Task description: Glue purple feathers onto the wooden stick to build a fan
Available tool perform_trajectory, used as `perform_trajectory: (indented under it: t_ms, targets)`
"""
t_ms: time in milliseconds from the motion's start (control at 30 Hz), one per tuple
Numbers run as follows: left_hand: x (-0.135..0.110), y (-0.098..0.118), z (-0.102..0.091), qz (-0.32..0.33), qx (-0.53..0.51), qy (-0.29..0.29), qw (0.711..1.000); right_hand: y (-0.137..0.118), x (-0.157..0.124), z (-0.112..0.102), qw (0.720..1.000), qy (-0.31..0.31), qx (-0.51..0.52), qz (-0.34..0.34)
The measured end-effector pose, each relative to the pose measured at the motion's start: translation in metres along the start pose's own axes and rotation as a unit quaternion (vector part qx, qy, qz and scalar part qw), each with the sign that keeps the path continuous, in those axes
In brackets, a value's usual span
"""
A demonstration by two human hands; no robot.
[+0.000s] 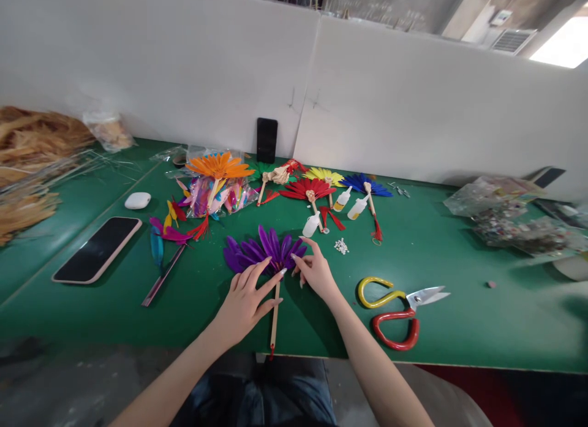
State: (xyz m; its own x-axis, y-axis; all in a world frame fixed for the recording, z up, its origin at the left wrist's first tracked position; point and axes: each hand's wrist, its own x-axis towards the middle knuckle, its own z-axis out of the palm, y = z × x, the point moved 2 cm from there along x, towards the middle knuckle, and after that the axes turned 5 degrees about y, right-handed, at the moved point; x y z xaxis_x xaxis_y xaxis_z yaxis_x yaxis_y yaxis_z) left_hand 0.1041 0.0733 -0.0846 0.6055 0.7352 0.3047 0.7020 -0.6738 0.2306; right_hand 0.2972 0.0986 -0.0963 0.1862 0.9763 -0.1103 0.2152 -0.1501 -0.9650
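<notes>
A purple feather fan (273, 249) lies on the green table in front of me, its feathers spread away from me and its wooden stick pointing towards me. My left hand (245, 298) rests over the left side of the fan's base, fingers spread and fingertips pressing near the middle. At the right edge of the feathers is my right hand (316, 271), its thumb and index finger on either side of an outer feather and the other fingers curled. A white glue bottle (311, 225) and a small heap of white beads (341, 246) sit just beyond it.
Scissors (407, 310) with yellow and red handles lie at right. Orange (219, 166), red (311, 191) and blue (367, 185) feather fans are along the back. A phone (97, 249) and loose feathers (169, 228) are at left. Bagged beads (519, 222) sit far right.
</notes>
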Motion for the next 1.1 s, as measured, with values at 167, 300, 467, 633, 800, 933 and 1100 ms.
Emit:
perform_trajectory:
  t_ms: [167, 300, 467, 633, 800, 933, 1100]
  targets:
    - [-0.0011, -0.0006, 0.0018, 0.004, 0.012, -0.005, 1.0, -0.001, -0.0002, -0.0005, 1.0, 0.01, 0.028, -0.003]
    - [-0.0015, -0.001, 0.002, 0.004, 0.013, -0.007, 1.0, -0.0017, -0.001, -0.0013, 0.999, 0.019, 0.036, -0.006]
    - [-0.0014, -0.001, 0.0015, 0.001, 0.008, -0.009, 1.0, -0.0012, -0.0015, -0.0019, 0.998, 0.03, 0.05, -0.012]
    - [-0.0014, -0.0012, 0.0015, 0.004, 0.004, -0.012, 1.0, 0.0027, -0.0006, -0.002, 0.997, 0.037, 0.061, -0.011]
    - [-0.0006, -0.0015, 0.001, 0.002, -0.007, -0.014, 1.0, 0.0028, -0.0011, -0.0018, 0.997, 0.045, 0.063, -0.011]
    - [0.0004, -0.0014, 0.0002, 0.002, -0.006, -0.013, 1.0, 0.0016, -0.0017, -0.0013, 0.997, 0.047, 0.062, -0.01]
    - [0.0016, 0.0005, -0.0029, -0.003, -0.012, -0.007, 1.0, 0.002, -0.0016, -0.0012, 0.997, 0.05, 0.059, -0.001]
